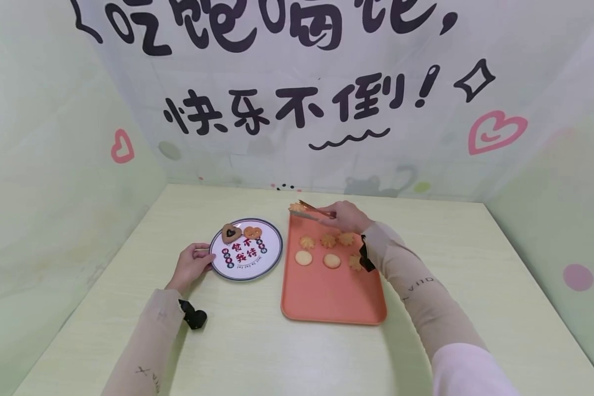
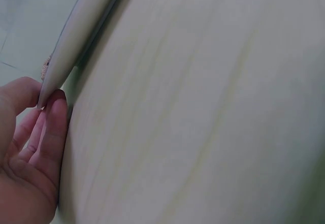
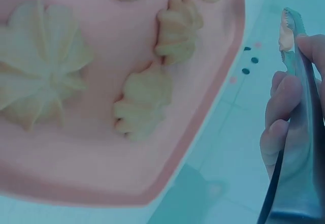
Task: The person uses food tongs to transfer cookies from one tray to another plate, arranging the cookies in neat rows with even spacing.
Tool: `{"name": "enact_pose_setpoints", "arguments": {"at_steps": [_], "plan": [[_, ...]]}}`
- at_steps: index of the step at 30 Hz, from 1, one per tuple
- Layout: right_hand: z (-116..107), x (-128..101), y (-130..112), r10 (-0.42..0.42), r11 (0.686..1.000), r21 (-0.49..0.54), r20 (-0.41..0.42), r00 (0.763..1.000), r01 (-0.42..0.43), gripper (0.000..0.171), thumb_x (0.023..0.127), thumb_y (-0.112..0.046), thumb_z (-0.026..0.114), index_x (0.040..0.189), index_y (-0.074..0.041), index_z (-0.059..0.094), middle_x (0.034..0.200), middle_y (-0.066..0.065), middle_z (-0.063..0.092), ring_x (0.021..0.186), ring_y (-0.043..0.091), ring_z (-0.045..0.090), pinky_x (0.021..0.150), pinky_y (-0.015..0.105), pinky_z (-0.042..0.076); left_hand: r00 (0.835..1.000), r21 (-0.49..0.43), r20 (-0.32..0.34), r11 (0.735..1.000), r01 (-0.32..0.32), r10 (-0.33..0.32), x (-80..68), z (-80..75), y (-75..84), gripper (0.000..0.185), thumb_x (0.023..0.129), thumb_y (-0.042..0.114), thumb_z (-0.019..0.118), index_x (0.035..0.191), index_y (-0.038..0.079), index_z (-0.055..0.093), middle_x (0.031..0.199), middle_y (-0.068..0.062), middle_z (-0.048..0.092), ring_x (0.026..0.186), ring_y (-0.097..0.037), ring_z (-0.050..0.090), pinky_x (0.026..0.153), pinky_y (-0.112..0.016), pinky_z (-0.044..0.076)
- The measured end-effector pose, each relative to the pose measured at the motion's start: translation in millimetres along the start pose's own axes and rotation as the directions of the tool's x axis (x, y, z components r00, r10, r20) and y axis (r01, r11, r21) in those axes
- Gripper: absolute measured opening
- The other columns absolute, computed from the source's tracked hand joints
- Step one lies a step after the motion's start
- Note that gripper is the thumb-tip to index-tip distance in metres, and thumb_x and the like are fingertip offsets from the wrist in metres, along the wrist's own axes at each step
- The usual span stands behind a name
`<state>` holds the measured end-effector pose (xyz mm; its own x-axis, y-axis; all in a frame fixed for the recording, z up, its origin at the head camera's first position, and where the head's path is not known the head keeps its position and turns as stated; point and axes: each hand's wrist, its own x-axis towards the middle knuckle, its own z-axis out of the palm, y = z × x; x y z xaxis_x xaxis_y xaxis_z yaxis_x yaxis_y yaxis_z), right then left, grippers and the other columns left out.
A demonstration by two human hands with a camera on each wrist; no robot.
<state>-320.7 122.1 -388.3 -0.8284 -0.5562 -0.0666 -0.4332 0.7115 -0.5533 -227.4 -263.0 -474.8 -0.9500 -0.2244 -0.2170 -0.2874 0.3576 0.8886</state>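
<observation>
Head view: right hand (image 1: 347,216) clamps tongs (image 1: 313,210) on cookie (image 1: 296,207), tray (image 1: 326,302) 12 o'clock edge; left hand (image 1: 193,264) pinches plate (image 1: 272,258) rim, 9 o'clock

Head looks down; wrist cameras sit close, sharing tray (image 1: 326,297) and plate (image 1: 272,258).

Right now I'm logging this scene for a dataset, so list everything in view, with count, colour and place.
Table: one, pale yellow-green, under everything.
Tray: one, salmon orange, centre of table.
Cookies on tray: six, pale golden, two rows on the far half.
Plate: one, white with dark rim and printed characters, left of tray.
Cookies on plate: two, brown, on its far edge, one heart-shaped.
Tongs: one pair, metal, over the tray's far left corner, gripping one more golden cookie.
Backdrop: printed wall with characters and hearts, behind table.
Left hand: fingers on the plate's near left rim.
Right hand: grips the tongs.
</observation>
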Motion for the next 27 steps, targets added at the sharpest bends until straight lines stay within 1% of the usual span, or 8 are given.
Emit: {"name": "enact_pose_setpoints", "arguments": {"at_steps": [4, 7, 9, 12, 14, 18, 22, 27], "plan": [[3.6, 4.1, -7.8, -0.056, 0.998, 0.002, 0.029, 0.998, 0.056, 0.042, 0.087, -0.031, 0.055, 0.126, -0.014, 0.050, 0.047, -0.002, 0.030, 0.040, 0.011, 0.023, 0.041, 0.023, 0.024, 1.000, -0.001, 0.000, 1.000, -0.009, 0.009, -0.2, -1.2, -1.1, 0.038, 0.086, 0.008, 0.056, 0.119, -0.002, 0.041, 0.100, -0.017, 0.054, 0.068, -0.009, 0.056, 0.063, -0.020, 0.051], [9.2, 8.3, -12.6, -0.085, 0.996, -0.017, 0.044, 0.995, 0.085, 0.039, 0.087, -0.031, 0.056, 0.122, -0.014, 0.055, 0.048, -0.003, 0.031, 0.041, 0.010, 0.025, 0.043, 0.022, 0.025, 1.000, -0.005, -0.001, 1.000, -0.015, 0.015, -0.2, -1.1, -1.2, 0.038, 0.086, 0.008, 0.056, 0.120, -0.003, 0.041, 0.101, -0.018, 0.054, 0.068, -0.009, 0.056, 0.062, -0.020, 0.051], [13.9, 9.9, -16.8, -0.066, 0.998, 0.007, 0.062, 0.996, 0.066, 0.038, 0.086, -0.029, 0.057, 0.122, -0.015, 0.055, 0.047, -0.003, 0.032, 0.041, 0.011, 0.027, 0.042, 0.022, 0.026, 1.000, -0.010, -0.004, 1.000, -0.013, 0.013, -0.1, -0.8, -0.8, 0.038, 0.086, 0.008, 0.056, 0.119, -0.002, 0.042, 0.101, -0.018, 0.054, 0.068, -0.009, 0.056, 0.062, -0.020, 0.051], [22.7, 12.4, -22.4, -0.046, 0.998, 0.051, 0.082, 0.996, 0.042, 0.030, 0.085, -0.028, 0.059, 0.112, -0.017, 0.062, 0.048, -0.002, 0.033, 0.041, 0.012, 0.030, 0.042, 0.023, 0.027, 1.000, -0.009, -0.006, 1.000, -0.014, 0.014, -0.1, -0.8, -0.5, 0.037, 0.085, 0.007, 0.055, 0.119, -0.002, 0.042, 0.100, -0.018, 0.054, 0.068, -0.008, 0.056, 0.062, -0.019, 0.051], [29.0, 13.3, -26.5, -0.035, 0.998, 0.057, 0.093, 0.995, 0.030, 0.031, 0.085, -0.028, 0.059, 0.114, -0.017, 0.062, 0.048, -0.003, 0.030, 0.041, 0.012, 0.029, 0.041, 0.023, 0.026, 1.000, -0.008, -0.001, 1.000, -0.018, 0.018, -0.2, -1.2, -0.8, 0.037, 0.085, 0.007, 0.055, 0.119, -0.002, 0.042, 0.100, -0.018, 0.054, 0.067, -0.008, 0.056, 0.062, -0.020, 0.051], [40.3, 16.0, -32.7, -0.063, 0.996, -0.048, 0.114, 0.992, 0.069, 0.030, 0.084, -0.032, 0.059, 0.111, -0.019, 0.063, 0.049, -0.004, 0.032, 0.041, 0.010, 0.027, 0.039, 0.022, 0.025, 1.000, -0.008, -0.001, 1.000, -0.013, 0.013, 0.1, -1.7, -1.4, 0.037, 0.086, 0.008, 0.055, 0.119, -0.002, 0.042, 0.100, -0.018, 0.054, 0.067, -0.009, 0.056, 0.062, -0.020, 0.051], [47.6, 18.5, -37.6, -0.107, 0.982, -0.137, 0.143, 0.984, 0.127, 0.031, 0.085, -0.031, 0.058, 0.112, -0.016, 0.063, 0.052, 0.001, 0.046, 0.042, 0.009, 0.027, 0.040, 0.021, 0.025, 1.000, -0.002, -0.011, 1.000, 0.003, -0.003, 1.0, -1.0, -1.6, 0.037, 0.086, 0.009, 0.056, 0.119, -0.001, 0.042, 0.101, -0.018, 0.053, 0.069, -0.010, 0.056, 0.062, -0.020, 0.051], [52.0, 21.4, -39.5, -0.102, 0.979, -0.160, 0.155, 0.983, 0.127, 0.033, 0.086, -0.028, 0.058, 0.116, -0.014, 0.060, 0.064, 0.005, 0.059, 0.044, 0.007, 0.031, 0.041, 0.020, 0.025, 1.000, -0.008, -0.017, 1.000, 0.011, -0.011, 1.0, -0.1, -1.1, 0.037, 0.086, 0.009, 0.056, 0.119, 0.000, 0.042, 0.103, -0.018, 0.053, 0.071, -0.011, 0.055, 0.063, -0.020, 0.051]]}}
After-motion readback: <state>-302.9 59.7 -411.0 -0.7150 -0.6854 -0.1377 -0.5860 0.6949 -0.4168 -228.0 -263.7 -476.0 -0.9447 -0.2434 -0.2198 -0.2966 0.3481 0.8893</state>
